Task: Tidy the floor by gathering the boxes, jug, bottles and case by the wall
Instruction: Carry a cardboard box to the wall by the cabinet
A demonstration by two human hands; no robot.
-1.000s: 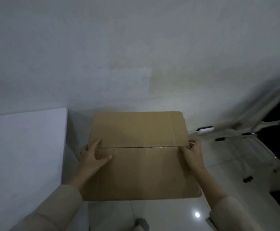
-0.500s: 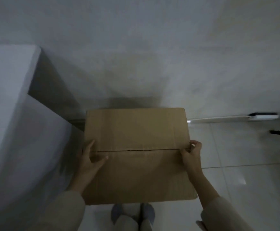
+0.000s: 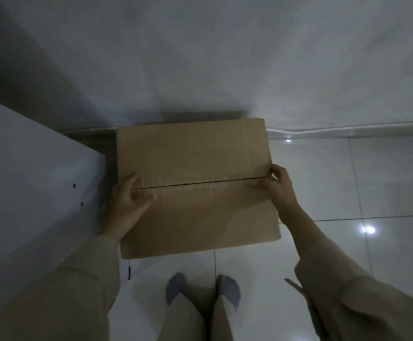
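Between white cabinet and wall, cardboard box gripped by left hand and right hand.

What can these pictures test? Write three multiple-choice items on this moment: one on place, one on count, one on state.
1. Where is the cardboard box?
A. by the wall
B. on a shelf
C. under a chair

2. How many hands are on the box?
A. none
B. one
C. two

3. The box's top flaps are
A. closed
B. wide open
C. torn off

Answers:
1 A: its far edge lies near the wall.
2 C: the left hand and right hand hold opposite sides.
3 A: the flaps meet at a narrow seam.
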